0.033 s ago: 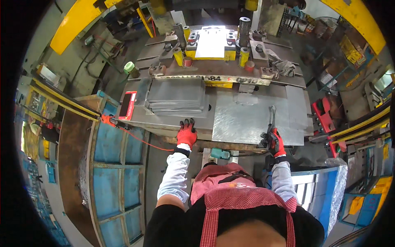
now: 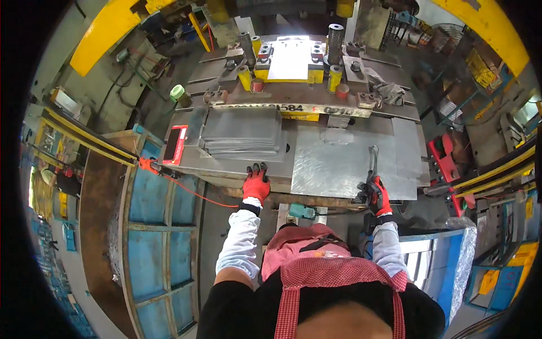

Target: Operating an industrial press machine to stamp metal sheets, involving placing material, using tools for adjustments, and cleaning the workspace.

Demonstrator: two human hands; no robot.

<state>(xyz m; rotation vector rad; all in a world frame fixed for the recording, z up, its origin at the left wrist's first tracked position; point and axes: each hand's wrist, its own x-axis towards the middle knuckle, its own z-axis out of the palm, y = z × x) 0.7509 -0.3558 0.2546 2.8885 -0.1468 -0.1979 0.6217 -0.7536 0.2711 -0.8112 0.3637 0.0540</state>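
Note:
My left hand (image 2: 257, 183), in a red glove with dark fingertips, rests on the front edge of the metal table (image 2: 226, 167), fingers spread and holding nothing. Just beyond it lies a stack of grey metal sheets (image 2: 241, 125). My right hand (image 2: 379, 198), gloved the same way, is closed around a dark long-handled tool with a rounded tip (image 2: 373, 159); its exact kind is unclear. That tool reaches forward over a large shiny metal sheet (image 2: 333, 164) lying flat on the table. Another sheet (image 2: 405, 141) lies at its right side.
Behind the table stands a press die with yellow blocks (image 2: 335, 78) and a bright white plate (image 2: 288, 59). A red-framed dark device (image 2: 175, 146) lies at the table's left. A blue frame (image 2: 149, 209) stands left, a red fixture (image 2: 443, 161) right, and a grey rag (image 2: 389, 92) lies far right.

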